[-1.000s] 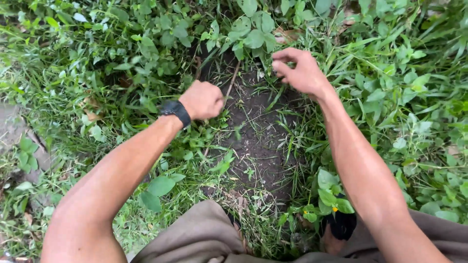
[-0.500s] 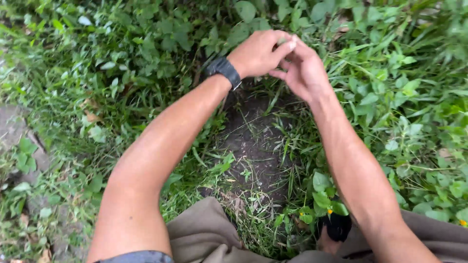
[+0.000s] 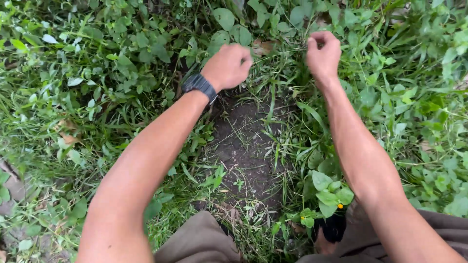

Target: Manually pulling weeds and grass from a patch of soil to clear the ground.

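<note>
- Our left hand (image 3: 226, 65) is fisted, knuckles up, at the far end of the soil patch (image 3: 246, 146). Fingers curl under, so we can't tell what it clamps; grass blades (image 3: 273, 73) run into the fist, probably a tuft.
- Our right hand (image 3: 322, 52) is fisted too, just right of the patch's far end, thumb pressed on the curled fingers. It looks pinched on thin stems, but the stems are too fine to confirm.
- Both fists sit low, where the stems meet the ground, likely for a grip near the roots rather than on the leaf tips.
- The hands are near each other but apart, with a strip of grass between them.
- A black watch (image 3: 199, 85) sits on the left wrist, over the patch's far-left edge.
- The patch is the only bare ground: dark, narrow, running from the fists back toward our knees (image 3: 200, 241).
- Edges: broad-leaf weeds (image 3: 229, 29) crowd the far side of the patch, dense grass the left, mixed leaves the right.
- A leafy plant with a small yellow flower (image 3: 340, 206) stands at the patch's near-right corner, against our right forearm.
- Open room: straight back along the patch, or up. Sideways, the forearms brush greenery on both flanks.
</note>
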